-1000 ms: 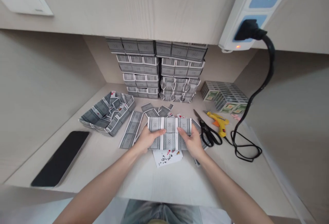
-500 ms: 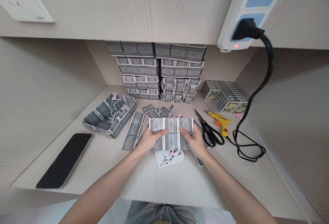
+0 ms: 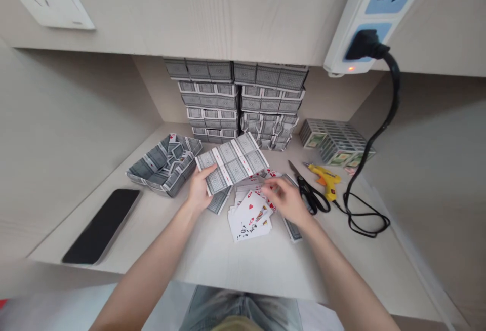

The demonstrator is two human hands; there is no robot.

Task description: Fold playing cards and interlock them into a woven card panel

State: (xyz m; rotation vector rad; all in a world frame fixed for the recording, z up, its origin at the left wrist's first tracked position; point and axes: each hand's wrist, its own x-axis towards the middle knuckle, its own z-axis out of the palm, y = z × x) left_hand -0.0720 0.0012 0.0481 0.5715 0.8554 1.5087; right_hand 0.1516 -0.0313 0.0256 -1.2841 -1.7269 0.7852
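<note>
Near the centre of the frame, my left hand (image 3: 198, 192) grips the lower-left end of a flat rectangular panel of grey-patterned playing cards (image 3: 236, 161), thumb over its face; the panel slants up and rightward from that hand. Right of centre, my right hand (image 3: 287, 199) has half-curled fingers (whether they pinch anything, I cannot tell) above loose white face-up playing cards (image 3: 246, 215). Black-handled metal scissors (image 3: 306, 188) lie just beside it.
</note>
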